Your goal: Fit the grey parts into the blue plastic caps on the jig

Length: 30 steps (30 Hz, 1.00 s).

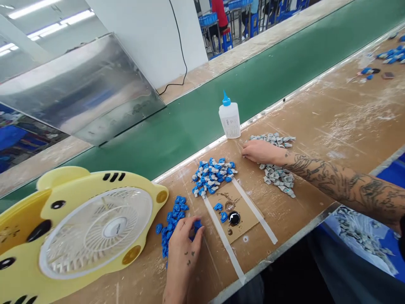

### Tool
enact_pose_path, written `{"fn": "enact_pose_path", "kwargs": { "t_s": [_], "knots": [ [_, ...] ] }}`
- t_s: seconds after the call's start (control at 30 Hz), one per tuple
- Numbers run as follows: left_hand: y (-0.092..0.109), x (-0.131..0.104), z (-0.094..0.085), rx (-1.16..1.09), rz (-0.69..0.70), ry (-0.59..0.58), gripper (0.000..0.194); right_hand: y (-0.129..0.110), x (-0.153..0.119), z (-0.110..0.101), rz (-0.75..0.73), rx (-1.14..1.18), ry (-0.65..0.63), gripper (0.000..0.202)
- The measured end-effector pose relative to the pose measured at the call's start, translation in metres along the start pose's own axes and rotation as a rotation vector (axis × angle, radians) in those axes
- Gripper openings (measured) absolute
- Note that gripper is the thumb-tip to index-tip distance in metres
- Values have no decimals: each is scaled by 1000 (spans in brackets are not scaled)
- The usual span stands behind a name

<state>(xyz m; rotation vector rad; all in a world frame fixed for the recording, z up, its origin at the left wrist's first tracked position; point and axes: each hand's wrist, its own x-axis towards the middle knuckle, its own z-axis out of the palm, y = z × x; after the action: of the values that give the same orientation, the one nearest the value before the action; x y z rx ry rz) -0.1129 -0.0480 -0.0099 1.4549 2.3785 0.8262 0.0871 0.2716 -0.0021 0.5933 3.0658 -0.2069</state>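
Observation:
My left hand (186, 240) is at the right side of a pile of small blue plastic pieces (172, 221), thumb and forefinger curled about one blue piece (197, 225). Over among the small grey pieces (280, 179) is my right hand (258, 151), its fingers pinched together; what they hold is hidden. Between the hands lies a heap of blue-and-grey joined pieces (213, 174). Below that heap, a taped cardboard sheet (247, 221) bears a small round pool of dark liquid (234, 218) and two loose blue pieces (220, 212).
A white bottle with a blue nozzle (230, 120) stands behind the piles, beside the green conveyor belt (196, 122). At left sits a yellow animal-shaped fan (142, 190). More blue pieces (394, 55) lie far right. A bag of grey pieces (363, 236) is below the table edge.

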Motion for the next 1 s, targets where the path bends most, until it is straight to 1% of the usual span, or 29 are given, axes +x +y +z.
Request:
{"fn": "enact_pose_path", "kwargs": {
  "t_s": [0.07,0.13,0.17,0.23,0.3,0.37,0.43,0.5,0.57,0.63,0.7,0.8,0.9,1.0],
  "knots": [
    [8,-2,-1,-121,-77,38,19,0,-8,1,8,104,74,25],
    [15,-4,0,-265,-161,87,17,-6,-21,3,4,283,169,24],
    [18,-6,2,-350,-201,119,15,-11,-29,3,-3,392,211,21],
    [26,-10,8,-534,-285,167,17,-27,-46,3,-12,613,255,17],
    [34,-13,14,-714,-378,178,23,-48,-60,5,9,817,240,14],
    [44,-16,20,-874,-451,169,28,-68,-70,9,62,983,205,10],
    [52,-16,24,-997,-485,165,34,-84,-77,15,88,1100,176,9],
    [58,-16,27,-1059,-512,152,41,-93,-81,23,70,1157,171,14],
    [60,-16,28,-1067,-551,142,43,-96,-84,30,33,1173,187,18],
    [59,-18,29,-1068,-579,134,39,-97,-86,36,16,1207,193,16],
    [58,-20,30,-1074,-580,122,34,-98,-88,42,57,1291,194,15],
    [59,-21,34,-1047,-557,56,31,-99,-89,47,151,1383,210,18],
    [61,-21,35,-894,-460,-23,29,-101,-89,47,164,1380,220,18],
    [63,-20,35,-641,-319,-20,22,-100,-90,45,114,1281,251,18]
  ]
}}
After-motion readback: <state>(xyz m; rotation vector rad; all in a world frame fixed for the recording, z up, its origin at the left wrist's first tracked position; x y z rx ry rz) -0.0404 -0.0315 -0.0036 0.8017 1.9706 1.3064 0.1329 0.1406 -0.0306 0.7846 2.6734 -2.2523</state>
